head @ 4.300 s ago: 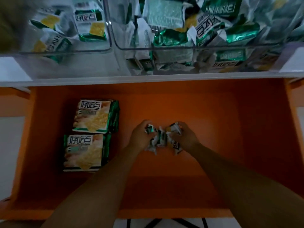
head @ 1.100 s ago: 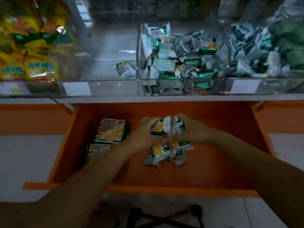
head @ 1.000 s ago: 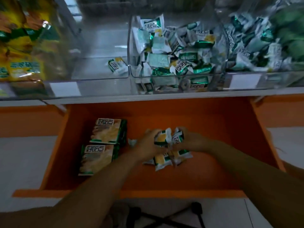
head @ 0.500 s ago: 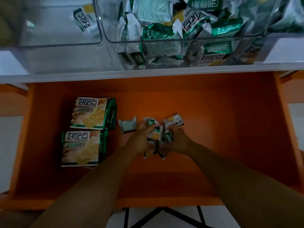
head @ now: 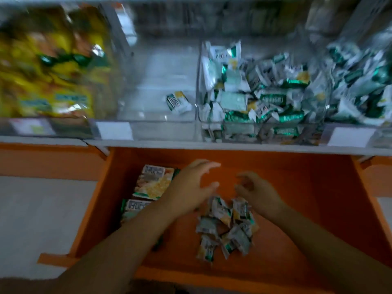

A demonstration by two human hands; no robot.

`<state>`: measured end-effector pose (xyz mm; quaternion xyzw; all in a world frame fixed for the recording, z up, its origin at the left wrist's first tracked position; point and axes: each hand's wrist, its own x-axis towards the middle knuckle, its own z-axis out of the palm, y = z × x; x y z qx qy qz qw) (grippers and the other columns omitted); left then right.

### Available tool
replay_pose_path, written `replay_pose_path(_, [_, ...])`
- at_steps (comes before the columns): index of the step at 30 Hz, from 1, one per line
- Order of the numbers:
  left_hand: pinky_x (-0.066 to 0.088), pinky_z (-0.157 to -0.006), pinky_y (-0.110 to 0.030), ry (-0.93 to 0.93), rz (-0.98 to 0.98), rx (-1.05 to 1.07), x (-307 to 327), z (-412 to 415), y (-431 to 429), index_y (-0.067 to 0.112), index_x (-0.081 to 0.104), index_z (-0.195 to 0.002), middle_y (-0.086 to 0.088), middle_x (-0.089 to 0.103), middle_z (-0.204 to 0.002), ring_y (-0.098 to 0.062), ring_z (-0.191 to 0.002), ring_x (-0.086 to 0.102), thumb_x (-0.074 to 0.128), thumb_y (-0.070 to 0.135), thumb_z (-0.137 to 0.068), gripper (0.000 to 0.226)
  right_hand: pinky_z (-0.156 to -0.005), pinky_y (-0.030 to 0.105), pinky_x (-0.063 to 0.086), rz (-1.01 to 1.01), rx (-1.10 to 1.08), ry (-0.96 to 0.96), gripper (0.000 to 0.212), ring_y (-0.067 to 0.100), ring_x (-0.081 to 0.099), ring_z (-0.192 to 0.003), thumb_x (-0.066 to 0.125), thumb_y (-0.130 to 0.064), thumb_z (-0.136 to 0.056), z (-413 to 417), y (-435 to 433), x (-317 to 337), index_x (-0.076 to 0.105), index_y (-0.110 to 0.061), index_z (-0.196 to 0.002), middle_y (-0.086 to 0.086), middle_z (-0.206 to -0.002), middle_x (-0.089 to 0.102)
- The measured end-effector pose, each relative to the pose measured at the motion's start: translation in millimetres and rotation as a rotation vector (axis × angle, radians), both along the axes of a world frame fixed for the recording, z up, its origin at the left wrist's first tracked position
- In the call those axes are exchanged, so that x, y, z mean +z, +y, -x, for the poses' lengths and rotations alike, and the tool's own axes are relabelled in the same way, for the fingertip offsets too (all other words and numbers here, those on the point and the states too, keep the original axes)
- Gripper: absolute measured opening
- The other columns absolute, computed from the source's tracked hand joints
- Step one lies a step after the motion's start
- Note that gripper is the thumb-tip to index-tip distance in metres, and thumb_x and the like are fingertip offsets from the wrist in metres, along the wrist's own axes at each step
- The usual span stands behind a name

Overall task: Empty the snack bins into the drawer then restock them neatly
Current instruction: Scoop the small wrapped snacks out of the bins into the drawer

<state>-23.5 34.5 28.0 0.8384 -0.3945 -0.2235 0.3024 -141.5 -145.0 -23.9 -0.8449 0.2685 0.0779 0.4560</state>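
An orange drawer [head: 307,187] stands pulled out below a shelf of clear snack bins. A heap of small green-and-white snack packets [head: 227,228] lies on the drawer floor. My left hand [head: 188,185] hovers just above and left of the heap, fingers spread, holding nothing. My right hand [head: 256,192] is above the heap's right side, fingers loosely curled and empty. The clear bin [head: 148,124] above holds one single packet [head: 178,101]. The bin to its right [head: 318,115] is full of the same packets.
Two larger green-and-yellow snack boxes [head: 153,183] lie at the drawer's left, partly under my left forearm. A bin of yellow bags [head: 51,66] stands far left, another full packet bin [head: 360,81] far right. White label cards [head: 114,130] front the bins.
Both hands have let go of the packets, which now lie heaped on the drawer floor, and have lifted toward the bins. The head has tilted up, so the view shows more shelf.
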Motion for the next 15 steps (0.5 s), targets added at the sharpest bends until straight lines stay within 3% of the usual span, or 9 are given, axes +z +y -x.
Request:
replay_pose_path(1, [0.042, -0.093, -0.015, -0.042, 0.078, 0.013, 24.9, -4.4, 3.7, 0.038, 0.052, -0.135, 0.014, 0.050, -0.131, 0.006, -0.111, 0.047, 0.063, 0.032, -0.093, 0.044, -0.070, 0.017, 0.050, 0.023, 0.004, -0.077, 0.025, 0.013, 0.062, -0.093, 0.059, -0.030, -0.094, -6.3, 0.9, 23.9, 0.052, -0.031, -0.119, -0.011, -0.097, 0.058])
replay_pose_path(3, [0.043, -0.090, -0.010, -0.101, 0.227, 0.068, 72.6, -15.6, 12.7, 0.039, 0.056, -0.129, 0.016, 0.055, -0.120, 0.007, -0.105, 0.051, 0.065, 0.030, -0.092, 0.039, -0.068, 0.009, 0.045, 0.075, 0.023, -0.206, 0.019, 0.003, 0.059, -0.092, 0.058, -0.031, -0.094, -17.5, 2.7, 72.0, 0.052, -0.038, -0.111, -0.017, -0.098, 0.059])
replay_pose_path(7, [0.049, -0.086, -0.019, -0.183, 0.400, 0.200, 125.7, -62.8, 21.5, 0.030, 0.062, -0.122, 0.011, 0.061, -0.115, 0.002, -0.100, 0.057, 0.065, 0.020, -0.092, 0.032, -0.076, 0.021, 0.052, 0.110, 0.065, -0.386, 0.014, 0.006, 0.065, -0.088, 0.057, -0.031, -0.095, -44.9, 2.2, 149.8, 0.058, -0.036, -0.108, -0.011, -0.098, 0.065])
replay_pose_path(9, [0.050, -0.088, -0.027, -0.185, 0.334, 0.233, 126.2, -95.6, 15.0, 0.025, 0.063, -0.123, 0.005, 0.062, -0.118, -0.004, -0.101, 0.059, 0.065, 0.018, -0.092, 0.032, -0.073, 0.023, 0.053, 0.159, 0.064, -0.455, 0.011, 0.008, 0.065, -0.084, 0.058, -0.027, -0.095, -66.4, -3.4, 170.0, 0.059, -0.037, -0.099, -0.008, -0.092, 0.067])
replay_pose_path(11, [0.049, -0.092, -0.029, -0.159, 0.215, 0.235, 113.9, -126.7, 3.9, 0.017, 0.061, -0.127, -0.003, 0.061, -0.125, -0.015, -0.108, 0.060, 0.067, 0.018, -0.091, 0.036, -0.069, 0.011, 0.048, 0.235, 0.080, -0.478, 0.013, 0.001, 0.061, -0.082, 0.059, -0.023, -0.095, -92.3, -9.9, 179.9, 0.058, -0.035, -0.097, -0.011, -0.091, 0.065])
replay_pose_path(13, [0.044, -0.096, -0.028, -0.116, 0.101, 0.225, 93.3, -154.7, -9.3, 0.012, 0.059, -0.131, -0.008, 0.058, -0.133, -0.024, -0.118, 0.057, 0.070, 0.017, -0.088, 0.044, -0.063, 0.004, 0.043, 0.296, 0.086, -0.456, 0.014, 0.000, 0.056, -0.082, 0.059, -0.021, -0.095, -119.9, -20.2, 179.3, 0.059, -0.031, -0.104, -0.014, -0.096, 0.059])
replay_pose_path(15, [0.041, -0.101, -0.028, -0.079, 0.003, 0.192, 71.9, -176.3, -22.6, 0.014, 0.056, -0.134, -0.004, 0.053, -0.133, -0.024, -0.124, 0.053, 0.076, 0.030, -0.082, 0.058, -0.061, 0.007, 0.042, 0.348, 0.085, -0.405, 0.026, 0.005, 0.054, -0.087, 0.060, -0.022, -0.094, -146.3, -31.3, 172.0, 0.059, -0.025, -0.120, -0.008, -0.111, 0.054])
